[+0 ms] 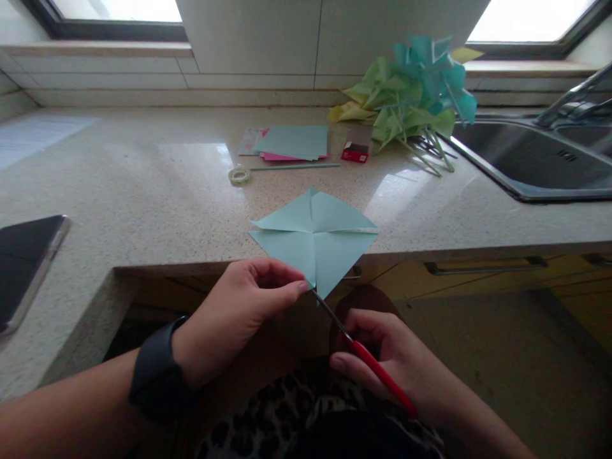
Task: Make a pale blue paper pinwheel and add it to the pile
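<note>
A pale blue-green square of paper (335, 213) lies turned like a diamond over the counter's front edge, slit from its left, right and near corners towards the middle. My left hand (258, 293), with a dark watch (160, 370) on its wrist, pinches the paper beside the near corner. In my right hand (382, 344) is a pair of scissors (377, 373) with red handles. Their blades meet the paper at the near corner slit, close to my left fingertips. How far the blades are apart cannot be made out.
Behind the paper are a tape roll (240, 176), a thin stick (296, 167), stacked coloured sheets (294, 141) and a small red box (356, 145). Paper pinwheels (421, 89) lie by the sink (526, 153). A dark tablet-like device (29, 268) rests at left.
</note>
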Demonstrator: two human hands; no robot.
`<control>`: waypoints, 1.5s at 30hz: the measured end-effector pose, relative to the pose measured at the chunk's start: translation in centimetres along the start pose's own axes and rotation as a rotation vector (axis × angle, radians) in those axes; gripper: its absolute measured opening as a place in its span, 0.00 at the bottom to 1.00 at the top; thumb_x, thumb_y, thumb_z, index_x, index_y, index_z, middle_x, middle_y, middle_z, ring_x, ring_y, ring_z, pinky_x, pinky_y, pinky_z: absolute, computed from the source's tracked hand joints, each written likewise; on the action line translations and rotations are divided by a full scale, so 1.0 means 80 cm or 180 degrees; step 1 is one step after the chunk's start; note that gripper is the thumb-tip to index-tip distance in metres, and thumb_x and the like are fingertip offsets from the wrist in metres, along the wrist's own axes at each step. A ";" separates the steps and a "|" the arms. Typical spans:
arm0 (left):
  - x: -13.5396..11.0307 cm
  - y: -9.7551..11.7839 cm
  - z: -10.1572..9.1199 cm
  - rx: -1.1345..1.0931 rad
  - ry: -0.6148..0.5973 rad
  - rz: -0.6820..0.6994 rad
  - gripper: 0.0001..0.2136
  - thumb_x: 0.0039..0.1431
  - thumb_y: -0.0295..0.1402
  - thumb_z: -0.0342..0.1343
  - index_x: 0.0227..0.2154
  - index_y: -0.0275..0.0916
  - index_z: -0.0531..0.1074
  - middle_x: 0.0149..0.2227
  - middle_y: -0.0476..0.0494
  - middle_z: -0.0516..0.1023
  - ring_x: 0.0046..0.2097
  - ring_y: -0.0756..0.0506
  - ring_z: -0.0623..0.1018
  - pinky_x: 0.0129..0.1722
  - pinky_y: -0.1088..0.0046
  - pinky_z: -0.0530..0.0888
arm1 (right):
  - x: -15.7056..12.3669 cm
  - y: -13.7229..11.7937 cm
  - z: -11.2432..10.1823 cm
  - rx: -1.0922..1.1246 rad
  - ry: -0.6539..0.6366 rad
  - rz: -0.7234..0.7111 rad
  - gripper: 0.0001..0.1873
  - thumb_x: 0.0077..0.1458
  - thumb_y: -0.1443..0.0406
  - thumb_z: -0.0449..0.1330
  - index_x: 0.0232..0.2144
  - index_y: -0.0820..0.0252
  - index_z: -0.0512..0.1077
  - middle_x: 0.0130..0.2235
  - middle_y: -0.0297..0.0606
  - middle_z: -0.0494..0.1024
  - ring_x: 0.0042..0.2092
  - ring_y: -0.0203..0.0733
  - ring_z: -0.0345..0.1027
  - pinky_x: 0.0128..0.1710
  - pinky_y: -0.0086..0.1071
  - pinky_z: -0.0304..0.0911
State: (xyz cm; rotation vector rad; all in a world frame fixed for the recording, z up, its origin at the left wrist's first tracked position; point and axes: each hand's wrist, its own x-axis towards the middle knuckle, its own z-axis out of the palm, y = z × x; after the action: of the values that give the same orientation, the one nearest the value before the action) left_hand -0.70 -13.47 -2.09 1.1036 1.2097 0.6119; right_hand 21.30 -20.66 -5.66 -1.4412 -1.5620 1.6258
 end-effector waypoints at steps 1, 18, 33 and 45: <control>0.000 0.000 0.000 -0.0014 0.0002 -0.0002 0.10 0.53 0.37 0.69 0.33 0.37 0.80 0.31 0.49 0.81 0.30 0.52 0.74 0.30 0.77 0.67 | 0.000 0.000 0.000 -0.0035 0.0002 -0.0006 0.16 0.54 0.55 0.68 0.30 0.61 0.69 0.29 0.32 0.70 0.30 0.35 0.58 0.28 0.28 0.56; 0.000 0.003 0.001 -0.0091 -0.0096 0.0085 0.08 0.53 0.36 0.69 0.33 0.38 0.81 0.31 0.48 0.82 0.31 0.51 0.76 0.31 0.76 0.70 | 0.002 -0.002 0.000 -0.0109 0.0009 0.0030 0.17 0.55 0.53 0.67 0.30 0.60 0.69 0.29 0.33 0.71 0.31 0.36 0.60 0.28 0.29 0.57; 0.000 0.004 0.002 -0.0002 -0.0073 0.0101 0.08 0.52 0.36 0.69 0.32 0.38 0.80 0.31 0.47 0.82 0.31 0.49 0.77 0.30 0.75 0.70 | 0.000 -0.002 -0.002 -0.0139 -0.0004 0.0054 0.19 0.53 0.52 0.68 0.31 0.61 0.70 0.30 0.36 0.74 0.32 0.39 0.64 0.28 0.30 0.58; 0.001 0.002 0.002 -0.0009 -0.0047 0.0159 0.07 0.52 0.34 0.69 0.31 0.38 0.79 0.30 0.50 0.81 0.30 0.52 0.76 0.30 0.78 0.68 | 0.001 0.000 -0.001 -0.0165 0.0040 0.0047 0.19 0.50 0.54 0.71 0.28 0.60 0.69 0.27 0.31 0.71 0.29 0.36 0.59 0.27 0.28 0.55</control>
State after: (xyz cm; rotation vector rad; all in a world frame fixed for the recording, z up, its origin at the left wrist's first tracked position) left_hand -0.54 -13.40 -1.96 1.1370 1.1712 0.6423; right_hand 21.31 -20.55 -5.69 -1.4902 -1.6009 1.5924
